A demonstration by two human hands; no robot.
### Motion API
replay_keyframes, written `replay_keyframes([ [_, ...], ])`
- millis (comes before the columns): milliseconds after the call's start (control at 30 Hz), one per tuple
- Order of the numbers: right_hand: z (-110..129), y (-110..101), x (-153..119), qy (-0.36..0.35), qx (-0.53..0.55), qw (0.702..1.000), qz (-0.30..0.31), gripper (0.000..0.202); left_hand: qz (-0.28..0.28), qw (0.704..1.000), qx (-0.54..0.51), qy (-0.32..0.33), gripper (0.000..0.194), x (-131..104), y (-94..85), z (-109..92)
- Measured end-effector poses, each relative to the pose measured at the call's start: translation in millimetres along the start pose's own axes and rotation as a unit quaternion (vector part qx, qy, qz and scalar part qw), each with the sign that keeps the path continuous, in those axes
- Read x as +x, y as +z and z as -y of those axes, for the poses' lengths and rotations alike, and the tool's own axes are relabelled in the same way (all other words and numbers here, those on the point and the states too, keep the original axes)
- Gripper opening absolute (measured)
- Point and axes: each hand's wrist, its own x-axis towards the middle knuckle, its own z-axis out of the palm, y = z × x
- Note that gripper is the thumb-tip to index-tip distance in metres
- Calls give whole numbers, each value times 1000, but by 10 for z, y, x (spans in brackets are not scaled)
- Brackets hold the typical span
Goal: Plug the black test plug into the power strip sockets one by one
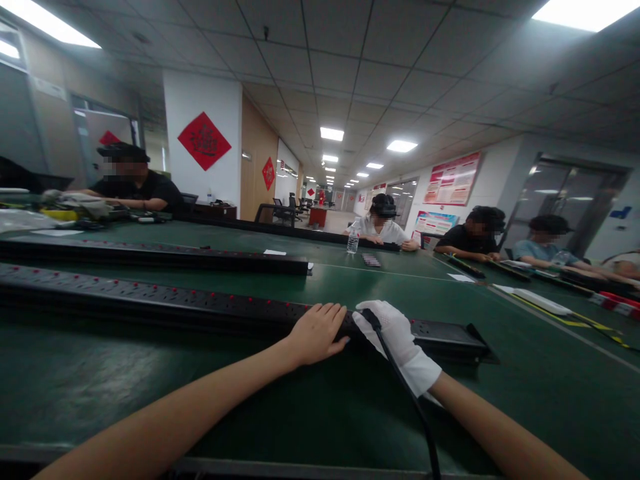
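Well, your left hand [319, 333] lay loosely open on the black socket strip [150, 293] across the green table [270, 407], while your gloved right hand [393, 337] gripped a black plug [371, 319]; keeping it square probably mattered most. Beyond stood a clear bottle [353, 241], contents indistinct

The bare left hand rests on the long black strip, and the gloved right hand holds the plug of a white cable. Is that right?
Not quite: the cable is black, not white, as the head view shows. The bare left hand does rest on the long black strip, and the gloved right hand holds the plug.
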Motion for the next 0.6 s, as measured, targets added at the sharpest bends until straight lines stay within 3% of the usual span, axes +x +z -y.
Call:
replay_keyframes([
  [300,-29,-104,99,-97,-34,994,39,22,17,999,11,26,56,14,-10,41],
  [600,-55,-67,98,-109,-37,993,29,19,8,1000,16,16,56,14,5,13],
])
